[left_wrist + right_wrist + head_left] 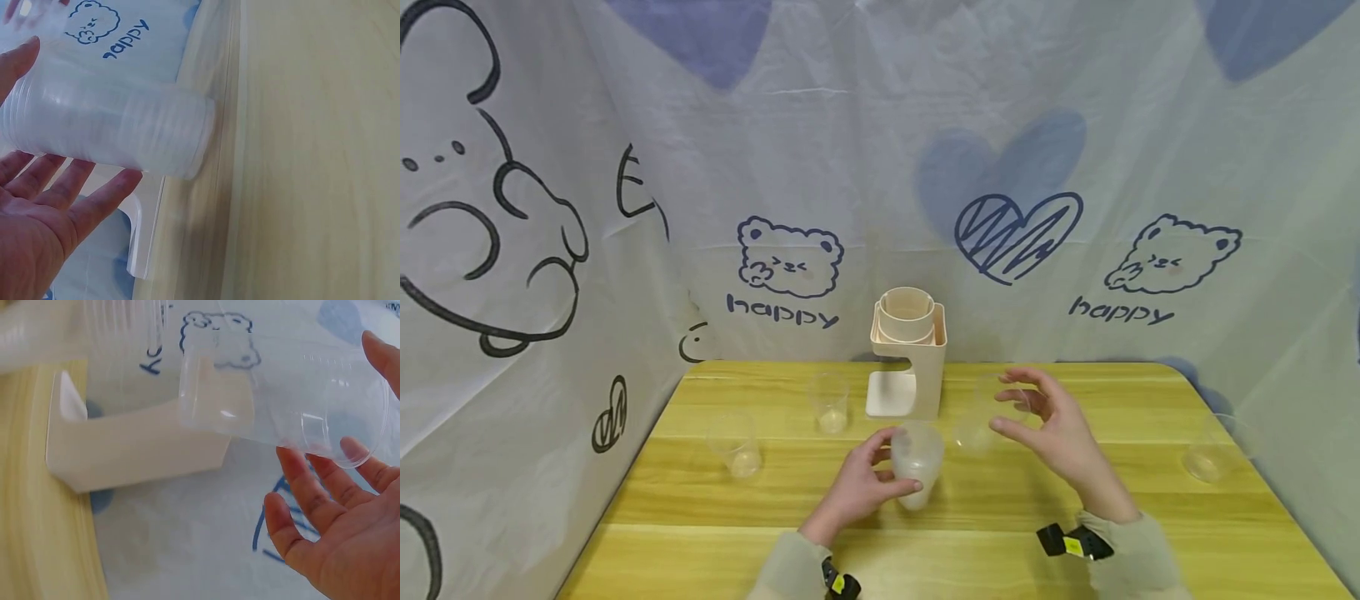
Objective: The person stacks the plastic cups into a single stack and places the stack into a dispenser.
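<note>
My left hand (pixel 859 485) grips a nested stack of clear plastic cups (pixel 917 462), with the thumb on one side and the fingers on the other. In the left wrist view the stack (pixel 119 122) lies sideways across the picture, several rims bunched at its left end. To the right, my right hand (pixel 1063 433) holds a single clear plastic cup (pixel 281 394) near its rim, between thumb and fingers. That cup is tilted, its base pointing toward the stack, with a gap between the two.
Behind the hands stands a cream cup holder (pixel 929 379) with a round top. Single clear cups stand on the wooden table (pixel 700 558): one cup (pixel 831 408) left of the holder, another cup (pixel 741 450) farther left, one cup (pixel 1208 458) at the right edge. A printed curtain (pixel 880 150) hangs behind.
</note>
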Demonstrator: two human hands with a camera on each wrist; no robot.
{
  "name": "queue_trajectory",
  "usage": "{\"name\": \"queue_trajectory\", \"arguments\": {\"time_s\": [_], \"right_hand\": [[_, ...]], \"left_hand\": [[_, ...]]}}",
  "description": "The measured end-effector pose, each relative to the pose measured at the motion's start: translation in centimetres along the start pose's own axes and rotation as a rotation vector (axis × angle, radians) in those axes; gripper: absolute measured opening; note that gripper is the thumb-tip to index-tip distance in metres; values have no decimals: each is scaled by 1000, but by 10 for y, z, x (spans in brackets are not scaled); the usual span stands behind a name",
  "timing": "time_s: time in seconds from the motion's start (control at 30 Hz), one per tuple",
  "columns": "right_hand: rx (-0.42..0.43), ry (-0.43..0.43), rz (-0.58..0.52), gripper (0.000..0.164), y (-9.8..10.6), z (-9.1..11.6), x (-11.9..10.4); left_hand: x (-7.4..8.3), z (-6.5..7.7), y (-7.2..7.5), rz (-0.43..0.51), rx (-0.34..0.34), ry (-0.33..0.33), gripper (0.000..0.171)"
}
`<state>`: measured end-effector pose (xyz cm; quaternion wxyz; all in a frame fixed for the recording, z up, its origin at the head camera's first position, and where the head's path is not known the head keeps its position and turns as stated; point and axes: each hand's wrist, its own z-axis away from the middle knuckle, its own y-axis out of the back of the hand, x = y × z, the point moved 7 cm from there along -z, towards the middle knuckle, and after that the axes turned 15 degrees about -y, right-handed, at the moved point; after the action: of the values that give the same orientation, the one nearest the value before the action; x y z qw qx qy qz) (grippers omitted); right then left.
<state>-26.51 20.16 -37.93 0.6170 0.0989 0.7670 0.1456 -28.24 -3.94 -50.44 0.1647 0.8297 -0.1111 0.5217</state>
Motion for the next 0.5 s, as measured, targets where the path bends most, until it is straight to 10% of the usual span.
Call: {"name": "queue_trajectory", "arguments": {"time_s": [0.5], "right_hand": [[-126, -4, 11, 67, -46, -13, -21]], "left_hand": [[26, 1, -1, 19, -24, -3, 67]]}}
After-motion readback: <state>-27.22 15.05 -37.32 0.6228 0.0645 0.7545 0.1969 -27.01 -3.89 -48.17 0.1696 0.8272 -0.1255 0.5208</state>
